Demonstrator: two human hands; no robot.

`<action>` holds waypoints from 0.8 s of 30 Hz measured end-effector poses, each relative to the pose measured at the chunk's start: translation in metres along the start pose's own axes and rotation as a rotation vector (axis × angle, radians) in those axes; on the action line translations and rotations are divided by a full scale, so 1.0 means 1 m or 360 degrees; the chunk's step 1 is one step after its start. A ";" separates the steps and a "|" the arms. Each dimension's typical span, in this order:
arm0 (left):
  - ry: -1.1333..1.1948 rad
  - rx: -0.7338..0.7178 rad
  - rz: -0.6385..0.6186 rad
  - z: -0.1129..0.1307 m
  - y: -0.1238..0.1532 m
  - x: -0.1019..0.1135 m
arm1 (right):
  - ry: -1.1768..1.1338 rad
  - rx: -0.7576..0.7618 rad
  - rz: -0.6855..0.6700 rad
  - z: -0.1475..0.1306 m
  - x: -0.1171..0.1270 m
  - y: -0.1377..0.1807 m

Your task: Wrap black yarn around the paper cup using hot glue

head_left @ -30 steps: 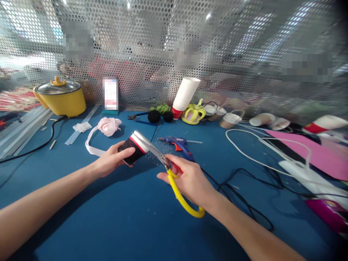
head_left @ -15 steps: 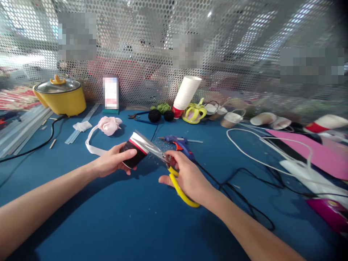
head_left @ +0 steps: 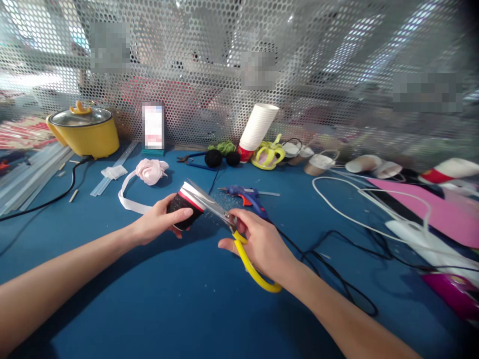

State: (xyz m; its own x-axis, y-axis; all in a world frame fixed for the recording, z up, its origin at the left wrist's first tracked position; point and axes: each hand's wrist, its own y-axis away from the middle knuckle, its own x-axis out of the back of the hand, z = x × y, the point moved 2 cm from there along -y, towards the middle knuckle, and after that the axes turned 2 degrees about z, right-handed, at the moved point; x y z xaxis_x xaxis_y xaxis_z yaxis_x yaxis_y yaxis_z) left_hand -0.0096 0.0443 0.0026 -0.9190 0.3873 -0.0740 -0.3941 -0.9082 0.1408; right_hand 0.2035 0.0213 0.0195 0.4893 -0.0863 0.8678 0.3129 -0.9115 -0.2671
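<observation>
My left hand (head_left: 164,218) grips a paper cup (head_left: 183,208) wrapped in black, with a red band and a white top edge, tilted up to the right. Yellow-handled scissors (head_left: 215,203) are in my right hand (head_left: 262,239), fingers through the handles. Their blades lie across the cup's white rim; whether they touch it is unclear. A white ribbon (head_left: 131,205) runs from beside my left wrist to a pale pink fabric bundle (head_left: 150,172). Just beyond my right hand lies a blue glue gun (head_left: 245,193) with a glue stick in its back.
A yellow electric pot (head_left: 88,134) stands at the back left near clear glue sticks (head_left: 43,172). A phone (head_left: 153,127), pliers (head_left: 190,161), stacked paper cups (head_left: 258,129) and a yellow pumpkin-like craft (head_left: 268,155) line the mesh. White cable (head_left: 325,214) and pink sheet (head_left: 422,207) lie right.
The cup has shifted very slightly, and the scissor handles are spread a little wider, with the lower loop moved right and down. Both hands keep their holds.
</observation>
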 end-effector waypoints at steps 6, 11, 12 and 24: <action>-0.0001 0.0012 0.0030 0.001 0.000 -0.001 | -0.0028 -0.0017 -0.0013 0.001 -0.002 0.002; 0.0007 0.0032 0.0038 0.001 -0.001 0.004 | -0.0014 -0.0018 -0.0024 -0.001 0.000 0.002; 0.0040 0.0046 0.0002 0.001 -0.002 0.006 | -0.0015 -0.0012 -0.0020 -0.001 0.001 0.002; 0.0349 0.0233 -0.0308 -0.009 -0.003 0.008 | -0.0019 0.0143 0.0034 0.002 -0.003 -0.001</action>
State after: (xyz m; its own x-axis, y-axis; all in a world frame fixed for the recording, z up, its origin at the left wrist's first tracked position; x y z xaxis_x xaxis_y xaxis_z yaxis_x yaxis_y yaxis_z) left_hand -0.0151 0.0488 -0.0072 -0.8086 0.4925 -0.3219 -0.5733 -0.7826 0.2428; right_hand 0.2034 0.0230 0.0160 0.5061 -0.1000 0.8566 0.3739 -0.8696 -0.3224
